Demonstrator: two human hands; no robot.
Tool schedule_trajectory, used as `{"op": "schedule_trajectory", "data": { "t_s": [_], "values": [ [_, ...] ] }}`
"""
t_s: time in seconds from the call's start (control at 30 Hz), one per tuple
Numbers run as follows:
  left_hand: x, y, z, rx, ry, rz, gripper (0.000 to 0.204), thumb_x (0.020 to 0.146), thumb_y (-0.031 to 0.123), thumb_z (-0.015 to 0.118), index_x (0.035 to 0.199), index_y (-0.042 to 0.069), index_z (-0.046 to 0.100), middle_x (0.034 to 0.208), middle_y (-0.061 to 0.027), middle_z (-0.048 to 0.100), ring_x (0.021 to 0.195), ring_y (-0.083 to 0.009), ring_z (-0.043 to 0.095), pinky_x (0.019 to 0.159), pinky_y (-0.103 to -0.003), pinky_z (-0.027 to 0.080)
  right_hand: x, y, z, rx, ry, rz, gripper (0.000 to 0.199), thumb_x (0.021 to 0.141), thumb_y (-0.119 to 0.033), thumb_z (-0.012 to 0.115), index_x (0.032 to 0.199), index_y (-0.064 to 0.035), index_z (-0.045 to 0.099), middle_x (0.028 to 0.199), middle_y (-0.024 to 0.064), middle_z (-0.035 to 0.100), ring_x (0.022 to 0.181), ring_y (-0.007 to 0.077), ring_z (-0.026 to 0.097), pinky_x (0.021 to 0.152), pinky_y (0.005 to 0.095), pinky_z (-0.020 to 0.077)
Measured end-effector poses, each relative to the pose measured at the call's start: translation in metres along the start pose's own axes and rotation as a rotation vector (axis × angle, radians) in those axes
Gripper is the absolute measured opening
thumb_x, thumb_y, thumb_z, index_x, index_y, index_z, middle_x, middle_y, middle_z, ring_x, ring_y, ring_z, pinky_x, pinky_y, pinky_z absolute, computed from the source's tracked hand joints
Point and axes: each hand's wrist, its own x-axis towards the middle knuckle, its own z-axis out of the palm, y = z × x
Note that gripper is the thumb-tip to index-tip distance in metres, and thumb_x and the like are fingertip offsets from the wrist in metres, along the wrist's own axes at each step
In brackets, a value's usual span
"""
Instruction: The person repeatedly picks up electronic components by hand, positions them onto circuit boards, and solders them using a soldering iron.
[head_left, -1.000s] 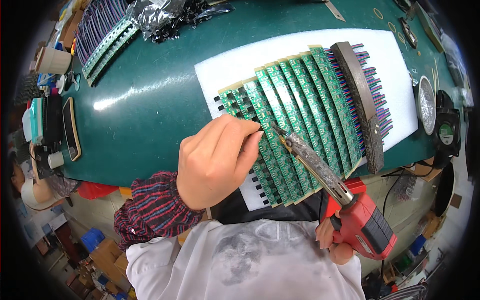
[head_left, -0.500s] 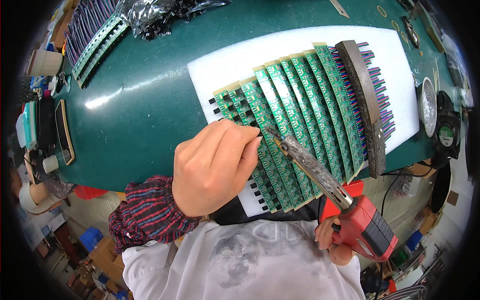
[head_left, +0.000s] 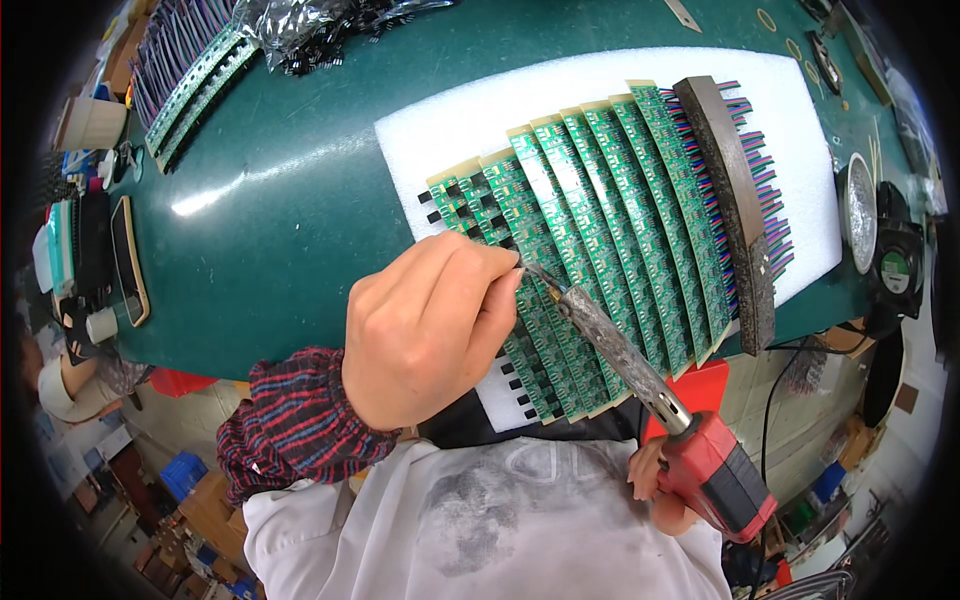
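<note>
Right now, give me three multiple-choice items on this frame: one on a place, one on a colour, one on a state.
1. Where do the circuit board strips lie?
A. on a white foam sheet
B. in a blue crate
C. on the floor

2. What colour is the soldering iron handle?
A. yellow
B. red
C. white

3. What is the left hand doing?
A. lying flat and open on the table
B. holding a cup
C. pinching its fingers near the iron's tip

Answers: 1 A, the strips fan across white foam; 2 B, the grip in the right hand is red; 2 B aside, 3 C, the fingertips close beside the tip.
</note>
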Motion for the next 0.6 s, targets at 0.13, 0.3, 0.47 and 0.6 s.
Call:
{"op": "schedule_trajectory", "data": {
  "t_s": [0.13,0.3,0.47,0.6],
  "values": [
    [0.000,0.000,-0.001,0.034,-0.051,0.015,0.015,0.074,-0.004,0.070,0.084,0.001,0.060,0.070,-0.0084,0.058,0.059,-0.0234,0.060,0.050,-0.033,0.047,-0.007,0.016,0.008,0.160,0.176,-0.075,0.047,0.089,-0.045,0.040,0.076,-0.0014,0.052,0.055,0.0063,0.052,0.051,0.0220,0.052,0.057,0.0353,0.0459],
    [0.001,-0.001,0.000,-0.006,-0.005,0.006,0.018,0.071,-0.010,0.072,0.085,-0.002,0.065,0.067,-0.0047,0.058,0.048,-0.0096,0.048,0.044,-0.023,0.035,-0.003,0.038,0.009,0.535,0.143,-0.151,0.014,0.065,-0.005,0.071,0.070,-0.0031,0.058,0.065,-0.0002,0.056,0.057,0.0102,0.056,0.053,0.0262,0.0431],
    [0.000,0.000,0.000,0.003,-0.012,-0.009,0.018,0.071,-0.010,0.071,0.085,-0.001,0.065,0.067,-0.0047,0.059,0.048,-0.0095,0.048,0.044,-0.023,0.036,0.004,0.053,0.016,0.434,0.233,-0.480,0.015,0.062,-0.003,0.071,0.069,-0.0026,0.058,0.061,0.0001,0.056,0.051,0.0102,0.054,0.048,0.0251,0.0414],
    [0.001,0.000,0.000,0.014,-0.018,-0.017,0.018,0.070,-0.010,0.071,0.085,-0.001,0.065,0.066,-0.0046,0.058,0.048,-0.0094,0.048,0.044,-0.023,0.035,0.005,0.033,0.007,0.409,0.154,-0.268,0.014,0.062,-0.004,0.071,0.068,-0.0023,0.058,0.059,-0.0003,0.056,0.048,0.0091,0.052,0.045,0.0239,0.0381]
  ]
}}
